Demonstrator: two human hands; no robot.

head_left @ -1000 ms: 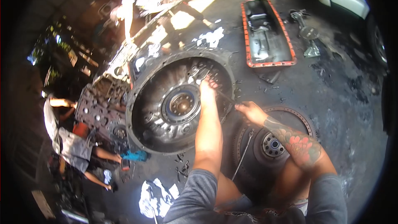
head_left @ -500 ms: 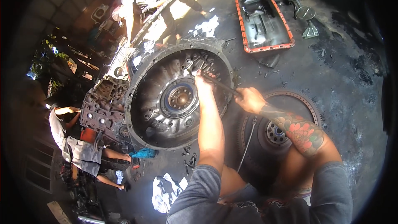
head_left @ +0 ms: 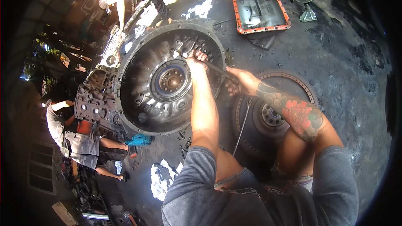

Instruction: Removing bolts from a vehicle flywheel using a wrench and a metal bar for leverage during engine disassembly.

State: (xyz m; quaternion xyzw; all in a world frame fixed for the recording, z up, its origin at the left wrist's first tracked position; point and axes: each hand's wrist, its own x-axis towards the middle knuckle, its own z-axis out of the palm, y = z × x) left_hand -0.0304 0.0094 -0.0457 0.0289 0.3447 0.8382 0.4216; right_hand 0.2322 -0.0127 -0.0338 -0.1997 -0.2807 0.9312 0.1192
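Note:
My left hand [head_left: 197, 60] is closed round the inner end of a long dark metal bar [head_left: 215, 68], inside the upper right of a big round flywheel housing [head_left: 125, 113]. The bar slants down to the right, over the housing rim. At its outer end my right hand [head_left: 243, 80] wraps loosely round it, thumb on top and fingers curled below. What the bar's inner end fits on is hidden by my left hand. In the housing's middle sits a round bolted hub [head_left: 171, 82]. The housing is joined to an engine block [head_left: 94, 104].
A toothed flywheel [head_left: 307, 90] lies below my right forearm, a thin steel rod [head_left: 243, 125] across it. An orange-rimmed oil pan [head_left: 286, 24] is at the far right, beside a metal pump-like part [head_left: 307, 12]. Bolts [head_left: 183, 146] and white rags [head_left: 161, 180] lie nearby. Two people work at left.
The view has shifted, so everything sits higher and slightly left. My right hand's grip on the bar has loosened, with its thumb raised. My left hand stays on the inner end.

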